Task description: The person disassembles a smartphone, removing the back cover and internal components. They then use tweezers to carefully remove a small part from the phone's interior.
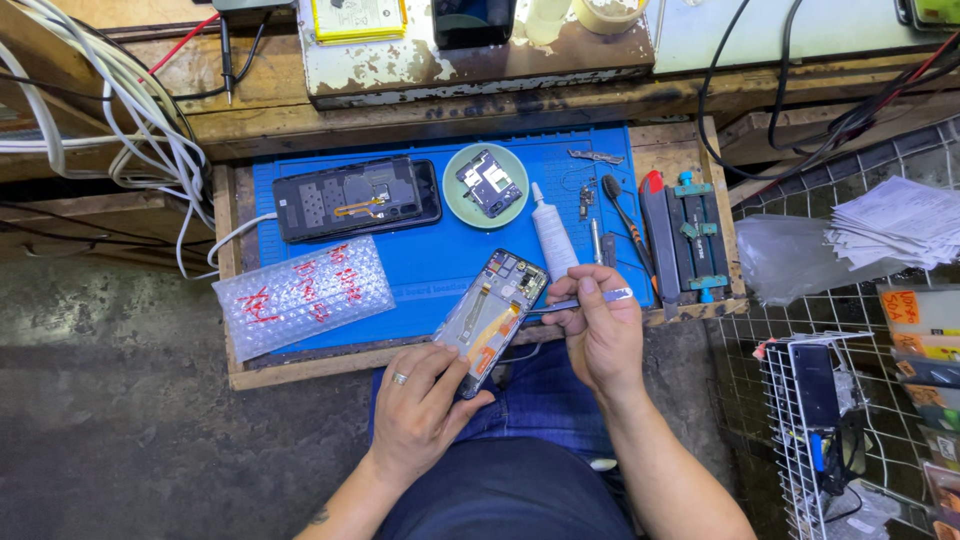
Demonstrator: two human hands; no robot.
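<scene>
Left hand, ring on 1 finger, is wrapped around the lower end of an opened smartphone frame with exposed circuit board and orange flex cable, holding it tilted at the front edge of the blue rubber work mat. Right hand is pinched closed on a slim silver metal tool, its tip touching the phone frame's right edge.

Behind them on the mat: a white glue tube lies just beside the frame's top corner. Further back, a second black phone with its rear shell off rests flat, and next to it a round pale green dish carries a small dark circuit board. To the right, a black-handled screwdriver lies beside a dark metal phone clamp jig with teal knobs. A sheet of clear bubble wrap with red marker writing sits at the mat's left corner. White cables trail over the worn wooden surface at upper left. Blue jeans show below the hands.
</scene>
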